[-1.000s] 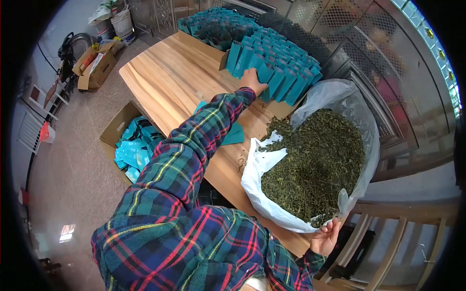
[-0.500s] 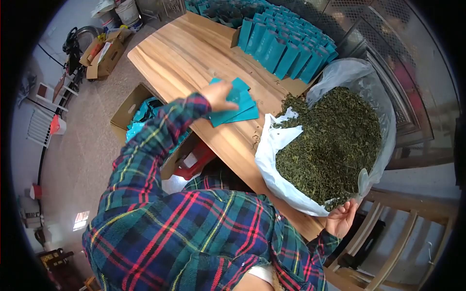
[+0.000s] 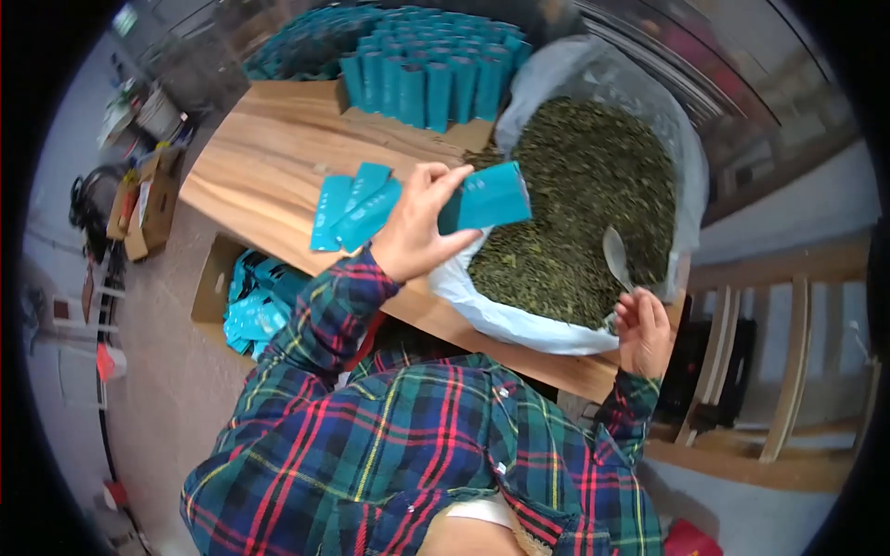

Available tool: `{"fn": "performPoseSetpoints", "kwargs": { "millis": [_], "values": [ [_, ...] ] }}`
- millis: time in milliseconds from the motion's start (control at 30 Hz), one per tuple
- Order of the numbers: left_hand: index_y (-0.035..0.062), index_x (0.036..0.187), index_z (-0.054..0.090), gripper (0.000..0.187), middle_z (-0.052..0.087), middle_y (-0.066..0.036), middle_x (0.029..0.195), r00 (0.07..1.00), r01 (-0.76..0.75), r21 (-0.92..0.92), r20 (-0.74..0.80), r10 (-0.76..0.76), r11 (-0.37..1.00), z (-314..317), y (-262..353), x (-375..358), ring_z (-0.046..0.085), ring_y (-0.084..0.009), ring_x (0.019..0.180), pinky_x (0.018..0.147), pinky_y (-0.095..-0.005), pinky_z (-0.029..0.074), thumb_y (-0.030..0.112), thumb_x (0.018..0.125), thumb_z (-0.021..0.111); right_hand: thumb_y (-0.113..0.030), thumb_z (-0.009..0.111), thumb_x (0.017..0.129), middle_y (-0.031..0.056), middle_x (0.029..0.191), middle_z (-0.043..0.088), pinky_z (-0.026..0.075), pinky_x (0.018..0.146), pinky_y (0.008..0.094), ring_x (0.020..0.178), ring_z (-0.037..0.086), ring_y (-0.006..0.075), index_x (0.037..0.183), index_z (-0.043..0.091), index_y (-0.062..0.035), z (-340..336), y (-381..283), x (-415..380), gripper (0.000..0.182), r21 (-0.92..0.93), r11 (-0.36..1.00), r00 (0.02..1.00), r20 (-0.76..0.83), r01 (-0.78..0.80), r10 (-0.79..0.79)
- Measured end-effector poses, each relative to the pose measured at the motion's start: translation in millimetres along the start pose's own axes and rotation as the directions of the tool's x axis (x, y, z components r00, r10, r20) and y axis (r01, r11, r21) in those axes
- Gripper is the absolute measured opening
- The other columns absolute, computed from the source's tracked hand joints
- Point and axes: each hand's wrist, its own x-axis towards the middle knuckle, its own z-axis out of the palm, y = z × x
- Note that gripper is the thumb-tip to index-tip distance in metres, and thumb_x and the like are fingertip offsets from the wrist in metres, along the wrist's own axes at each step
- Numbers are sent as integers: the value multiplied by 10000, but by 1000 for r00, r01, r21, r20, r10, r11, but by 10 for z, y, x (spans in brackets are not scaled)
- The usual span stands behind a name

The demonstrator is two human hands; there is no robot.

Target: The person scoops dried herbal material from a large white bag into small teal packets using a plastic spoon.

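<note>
My left hand [image 3: 415,225] is closed on a teal pouch [image 3: 498,195], gripping it between thumb and fingers at the near edge of the tea heap. My right hand [image 3: 643,335] pinches the handle of a clear spoon [image 3: 615,254], whose bowl lies over the dried tea leaves [image 3: 579,199]. The leaves fill a large white plastic bag [image 3: 528,335] with its mouth spread wide. Several flat teal pouches [image 3: 336,206] lie fanned out on the wooden table [image 3: 250,162], left of my left hand.
Rows of upright teal pouches [image 3: 413,97] stand at the back of the table. A cardboard box [image 3: 211,278] holding teal packets sits on the floor to the left. Wooden slatted furniture [image 3: 788,371] stands at the right.
My left hand has lifted a pouch from the stack and carried it right, up to the tea bag. My right hand has brought the spoon over the leaves. The camera view has shifted.
</note>
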Motion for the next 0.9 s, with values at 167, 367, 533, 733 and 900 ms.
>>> {"fn": "performPoseSetpoints", "kwargs": {
  "millis": [167,367,533,733,900],
  "values": [
    [46,1262,437,699,458,-167,1111,993,32,-276,114,-1,961,491,368,-32,457,-306,1062,915,-362,386,143,637,734,-74,546,886,86,927,651,512,728,278,842,625,156,1019,598,-14,121,-269,-49,154,-455,800,921,197,390,-337],
    [46,1248,444,673,451,-175,1124,989,92,-299,137,-53,950,710,408,-86,460,-308,1077,920,-366,388,138,643,724,-5,585,802,124,917,643,501,765,323,860,627,260,951,609,-3,343,-626,-29,151,-657,17,622,705,754,-341],
    [36,1217,458,613,447,-177,1101,988,37,-208,154,-5,977,789,584,-77,481,-344,1013,865,-374,425,131,662,698,27,604,699,139,904,633,502,766,349,857,614,309,931,609,-12,549,-620,-54,236,-517,-161,498,855,841,-146],
    [38,1182,494,563,483,-174,1087,990,23,-234,140,10,972,864,679,-84,504,-339,1007,855,-370,439,125,669,710,-10,569,673,122,930,622,485,805,354,904,604,277,919,582,-13,627,-566,-94,246,-436,-235,415,900,869,-137],
    [37,1167,525,578,524,-150,1089,990,54,-315,141,-10,947,809,630,-72,515,-292,1027,871,-341,428,99,636,745,7,572,695,127,951,628,501,771,369,883,613,282,938,608,-27,532,-627,-107,248,-445,-201,390,883,873,-263]
  ]
}}
